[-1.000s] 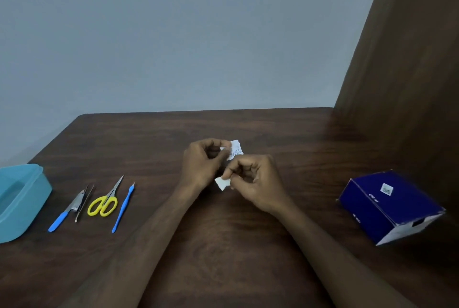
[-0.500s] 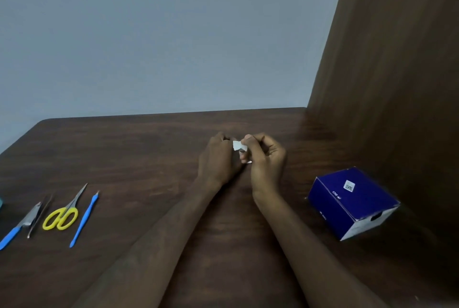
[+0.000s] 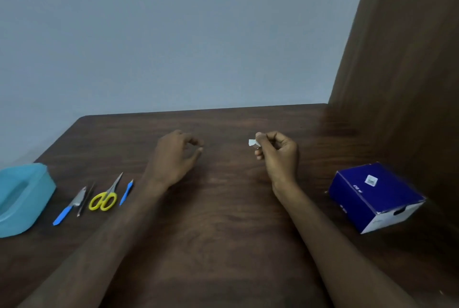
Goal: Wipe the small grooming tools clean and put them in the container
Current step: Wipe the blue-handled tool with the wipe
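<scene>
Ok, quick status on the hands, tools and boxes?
left hand: loosely curled, holds nothing
right hand: pinches small white wipe
scissors: closed, flat on table
blue-handled tools: on table, untouched
tweezers: on table
teal container: open, no tools visible inside
blue box: lying tilted

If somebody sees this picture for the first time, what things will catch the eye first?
Probably the yellow scissors, lying among blue-handled tools near the table's left edge, beside a light blue container. Next, the right hand at the centre pinches a small white wipe, and a dark blue box sits at the right.
</scene>
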The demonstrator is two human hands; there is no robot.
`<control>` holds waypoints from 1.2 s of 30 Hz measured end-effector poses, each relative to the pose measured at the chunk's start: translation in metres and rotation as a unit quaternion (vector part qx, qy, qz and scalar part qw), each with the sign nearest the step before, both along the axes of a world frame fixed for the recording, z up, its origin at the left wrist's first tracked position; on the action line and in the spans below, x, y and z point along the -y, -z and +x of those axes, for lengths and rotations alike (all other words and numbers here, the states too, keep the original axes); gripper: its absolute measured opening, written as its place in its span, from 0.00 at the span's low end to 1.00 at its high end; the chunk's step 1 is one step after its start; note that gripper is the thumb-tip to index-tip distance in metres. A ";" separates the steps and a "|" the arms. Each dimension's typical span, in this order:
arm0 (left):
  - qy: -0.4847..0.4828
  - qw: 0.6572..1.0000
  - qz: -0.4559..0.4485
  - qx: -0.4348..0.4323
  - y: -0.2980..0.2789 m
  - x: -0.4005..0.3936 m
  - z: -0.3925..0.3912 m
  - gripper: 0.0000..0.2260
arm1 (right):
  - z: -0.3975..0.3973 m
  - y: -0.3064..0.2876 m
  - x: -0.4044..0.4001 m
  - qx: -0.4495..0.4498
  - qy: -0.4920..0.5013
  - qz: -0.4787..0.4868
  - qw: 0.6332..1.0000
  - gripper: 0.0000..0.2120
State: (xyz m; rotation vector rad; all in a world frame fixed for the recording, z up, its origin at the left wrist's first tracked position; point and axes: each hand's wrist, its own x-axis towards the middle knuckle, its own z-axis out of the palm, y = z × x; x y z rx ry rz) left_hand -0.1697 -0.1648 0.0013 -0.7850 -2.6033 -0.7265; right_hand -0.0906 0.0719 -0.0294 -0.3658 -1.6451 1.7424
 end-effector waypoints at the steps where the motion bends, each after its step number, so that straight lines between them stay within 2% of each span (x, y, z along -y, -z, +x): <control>1: -0.015 1.000 -0.005 -0.006 -0.002 0.018 0.001 0.04 | 0.000 0.001 0.005 0.020 -0.014 0.041 0.999 0.10; 6: -0.104 0.993 -0.016 0.052 -0.011 0.090 0.012 0.06 | 0.007 0.005 0.041 0.082 -0.112 0.214 0.967 0.09; 10: -0.177 0.983 -0.004 0.056 -0.017 0.135 0.020 0.10 | 0.011 0.011 0.077 0.084 -0.188 0.263 0.943 0.11; 13: -0.219 0.973 -0.013 0.064 -0.013 0.146 0.029 0.09 | 0.000 0.012 0.096 0.098 -0.211 0.227 0.946 0.17; 17: -0.268 0.958 -0.047 0.090 -0.001 0.140 0.036 0.12 | -0.019 0.011 0.107 0.129 -0.194 0.179 0.956 0.07; 23: -0.288 0.953 -0.073 0.063 0.005 0.132 0.040 0.17 | -0.015 0.007 0.103 0.120 -0.188 0.107 0.969 0.06; 29: -0.274 0.955 -0.099 0.049 0.001 0.121 0.046 0.10 | -0.015 0.007 0.102 0.117 -0.197 0.092 0.969 0.05; 36: -0.233 0.963 -0.038 0.130 0.001 0.116 0.046 0.06 | -0.015 0.007 0.101 0.111 -0.212 0.075 0.968 0.05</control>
